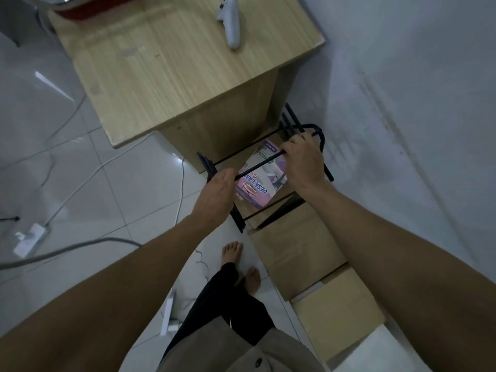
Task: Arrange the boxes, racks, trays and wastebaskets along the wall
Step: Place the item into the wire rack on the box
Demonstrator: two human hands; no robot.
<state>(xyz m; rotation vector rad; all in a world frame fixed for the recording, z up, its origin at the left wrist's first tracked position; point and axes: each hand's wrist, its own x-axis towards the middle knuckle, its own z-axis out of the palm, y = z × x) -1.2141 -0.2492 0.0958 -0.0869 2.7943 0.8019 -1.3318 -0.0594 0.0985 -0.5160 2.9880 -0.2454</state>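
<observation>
setting the black rack against the wall

i have both hands on the top bar of the black rack (264, 159). my left hand (216, 193) is curled round the bar at its near-left end, and my right hand (304, 162) is wrapped round it at the far-right end, by the bend of the frame. so both grips are closed on the same bar, neither spread.

taking the wooden desk (185, 65) as the landmark: the rack stands just beside its near side panel, between the desk and the row of cardboard boxes (300, 245) that runs back toward me along the wall (402, 89). a pink desk lamp box (259, 181) shows through the frame, below the bar; whether it rests on a shelf or on the floor i cannot tell.

to do this well, i judge i should keep the bar level, so the frame does not twist, and move both ends together toward the wall. the feet should clear the lamp box and the nearest cardboard box. the white cable (67, 200) on the floor left of the desk lies well apart from the rack.
</observation>
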